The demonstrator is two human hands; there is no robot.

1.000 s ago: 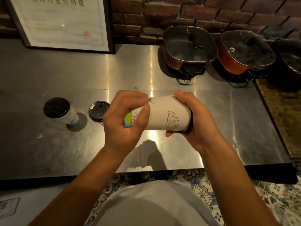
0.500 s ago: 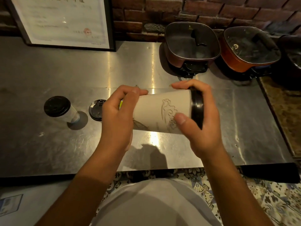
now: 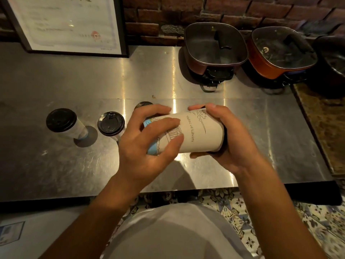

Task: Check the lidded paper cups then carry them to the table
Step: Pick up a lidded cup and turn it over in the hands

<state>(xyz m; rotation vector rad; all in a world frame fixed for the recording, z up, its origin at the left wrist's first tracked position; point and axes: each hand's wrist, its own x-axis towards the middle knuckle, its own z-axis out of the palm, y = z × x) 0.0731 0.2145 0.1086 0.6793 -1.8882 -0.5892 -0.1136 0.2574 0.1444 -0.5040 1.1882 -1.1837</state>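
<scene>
Nearest is the front edge of the steel counter (image 3: 56,184), a dark lip running across from 9 to 3 o'clock just ahead of the person's white shirt (image 3: 168,230); patterned floor tiles (image 3: 280,221) show below it at 4 o'clock.

Just past that edge, above the counter's middle, both hands hold 1 paper cup (image 3: 196,135) on its side — base toward 9 o'clock, black lid (image 3: 225,139) toward 3 o'clock. The left hand (image 3: 145,146) wraps the base end with fingers and thumb closed on the wall; the right hand (image 3: 229,146) cups the lid end, fingers curled over the rim. Lying flat between 2 hands, the cup can be rolled to show its wall and lid seam, which fits the checking step; nothing leaks that I can see.

At 9 to 10 o'clock, 2 more lidded cups stand upright, near each other but apart: the far-left cup (image 3: 63,122) and the second cup (image 3: 112,125), just beside the left hand. A dark round rim (image 3: 144,104) peeks above the left knuckles — perhaps a 4th lid, I cannot tell.

Open steel lies at 3 o'clock and ahead at 12. Farther back, at 1 to 2 o'clock, 2 lidded electric pots (image 3: 214,45) crowd the brick wall (image 3: 168,15); a framed paper (image 3: 65,23) leans at 11 o'clock.
</scene>
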